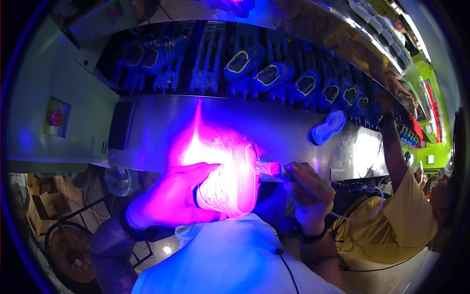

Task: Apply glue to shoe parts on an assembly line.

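Observation:
My left hand (171, 196) is closed round a shoe (225, 191), fingers at one end and along its side. Strong pink and violet light washes out much of the shoe's surface, and a thin bright line runs along its right edge. My right hand (311, 193) grips a brush-like tool (271, 169) whose flat tip meets or nearly meets that edge. Glare hides the exact contact. On the metal bench beyond, right of the shoe, lies a loose pale blue shoe sole (329, 128).
Behind the metal bench (152, 117), a slatted rack carries several dark shoes (268, 74). A green machine housing (54, 93) stands at left, above a round fan (73, 255). A clear tube (360, 218) trails at right, near a co-worker in a yellow shirt (391, 225) reaching toward the rack.

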Tool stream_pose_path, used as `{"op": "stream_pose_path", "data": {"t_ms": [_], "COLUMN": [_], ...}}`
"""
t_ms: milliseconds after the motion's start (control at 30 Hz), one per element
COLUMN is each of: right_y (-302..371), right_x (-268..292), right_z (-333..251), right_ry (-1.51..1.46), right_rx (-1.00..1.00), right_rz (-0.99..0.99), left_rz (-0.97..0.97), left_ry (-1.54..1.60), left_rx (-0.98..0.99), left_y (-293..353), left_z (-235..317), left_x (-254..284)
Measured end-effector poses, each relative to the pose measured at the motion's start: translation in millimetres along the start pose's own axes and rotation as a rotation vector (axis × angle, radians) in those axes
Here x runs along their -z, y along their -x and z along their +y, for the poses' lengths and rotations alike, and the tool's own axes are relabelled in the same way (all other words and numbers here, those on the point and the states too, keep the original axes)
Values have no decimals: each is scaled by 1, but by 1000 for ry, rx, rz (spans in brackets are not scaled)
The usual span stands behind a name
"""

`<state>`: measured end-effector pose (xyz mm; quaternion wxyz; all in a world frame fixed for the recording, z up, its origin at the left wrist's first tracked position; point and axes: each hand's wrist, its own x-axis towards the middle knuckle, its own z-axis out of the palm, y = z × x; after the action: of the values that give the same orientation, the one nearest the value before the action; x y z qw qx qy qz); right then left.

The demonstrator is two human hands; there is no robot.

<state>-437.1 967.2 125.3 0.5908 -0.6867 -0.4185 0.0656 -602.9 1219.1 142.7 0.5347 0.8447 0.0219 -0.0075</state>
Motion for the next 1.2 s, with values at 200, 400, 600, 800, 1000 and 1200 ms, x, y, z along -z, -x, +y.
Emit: {"op": "stream_pose_path", "data": {"t_ms": [200,400,600,800,1000,1200], "right_y": [-10,6,25,54,23,21], "right_x": [-9,-13,-24,-29,-37,-40], "right_z": [-23,-16,-16,-11,-8,-10], "right_ry": [119,164,220,217,316,288], "right_rx": [-100,-186,-216,-158,-136,-209], "right_rz": [6,-19,-6,-52,14,-75], "left_rz": [-7,-32,-2,101,131,190], "left_ry": [53,158,623,701,532,302], "left_rx": [104,219,322,343,207,182], "left_y": [-1,6,-3,-1,17,24], "left_z": [7,-8,13,15,-10,-23], "left_x": [-2,-6,1,0,-14,0]}}
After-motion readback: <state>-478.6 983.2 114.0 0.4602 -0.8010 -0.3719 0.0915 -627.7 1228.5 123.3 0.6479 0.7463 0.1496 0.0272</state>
